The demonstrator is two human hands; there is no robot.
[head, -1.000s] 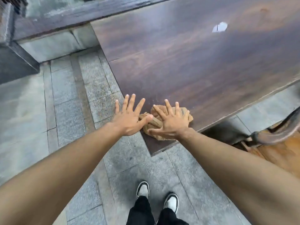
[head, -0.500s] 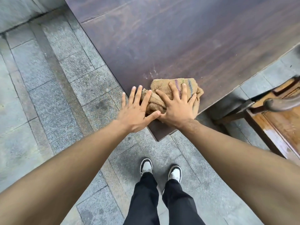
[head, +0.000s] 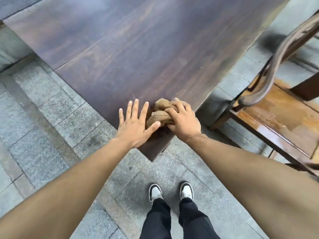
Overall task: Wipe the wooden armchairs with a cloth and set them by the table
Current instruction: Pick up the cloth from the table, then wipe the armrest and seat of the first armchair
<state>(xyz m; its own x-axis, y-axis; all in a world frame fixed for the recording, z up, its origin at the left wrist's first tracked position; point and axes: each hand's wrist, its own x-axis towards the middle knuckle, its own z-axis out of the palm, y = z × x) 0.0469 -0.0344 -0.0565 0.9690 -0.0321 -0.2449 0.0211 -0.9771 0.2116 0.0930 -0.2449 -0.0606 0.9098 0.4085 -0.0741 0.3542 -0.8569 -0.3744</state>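
Now; right hand [head: 183,121] grips cloth [head: 159,115]; left hand [head: 136,125] flat on table [head: 138,49]

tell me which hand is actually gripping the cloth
The right hand: its fingers curl round the bunched cloth. The left hand lies flat, fingers straight.

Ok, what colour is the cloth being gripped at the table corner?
Tan-brown, with a coarse towel-like texture: the cloth, bunched in the right hand, shows in the head view.

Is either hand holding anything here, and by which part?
The right hand grips the bunched brown cloth around its right side, on the table corner. The left hand lies flat, holding nothing; its thumb touches the cloth.
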